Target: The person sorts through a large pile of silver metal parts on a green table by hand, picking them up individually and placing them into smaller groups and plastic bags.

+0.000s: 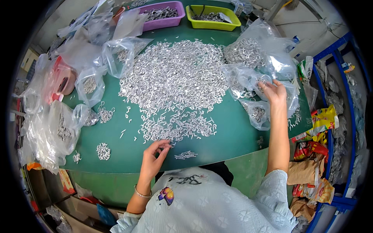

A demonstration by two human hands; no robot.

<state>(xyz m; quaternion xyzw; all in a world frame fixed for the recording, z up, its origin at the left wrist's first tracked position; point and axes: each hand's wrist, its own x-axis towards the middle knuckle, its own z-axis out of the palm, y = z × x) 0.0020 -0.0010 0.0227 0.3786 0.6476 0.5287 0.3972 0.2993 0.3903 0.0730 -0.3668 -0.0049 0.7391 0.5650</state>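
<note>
A broad heap of small silvery metal hooks (175, 77) covers the middle of the green table. At its near edge my left hand (156, 153) is closed, thumb and fingers together at a small metal piece too small to make out. A few straight silvery pins (185, 155) lie just right of that hand. My right hand (275, 93) reaches over an opened clear plastic bag (248, 79) with small metal parts in it. Its fingers are somewhat apart, the tips partly lost against the plastic. Nothing shows plainly in it.
Small piles of hooks (103, 151) and rings (105, 113) lie on the left. Clear bags (62, 128) crowd the left edge, and a larger bag (244, 52) of parts stands at back right. Purple (163, 11) and yellow-green (213, 18) tubs hold metal parts. Blue shelving (333, 147) stands right.
</note>
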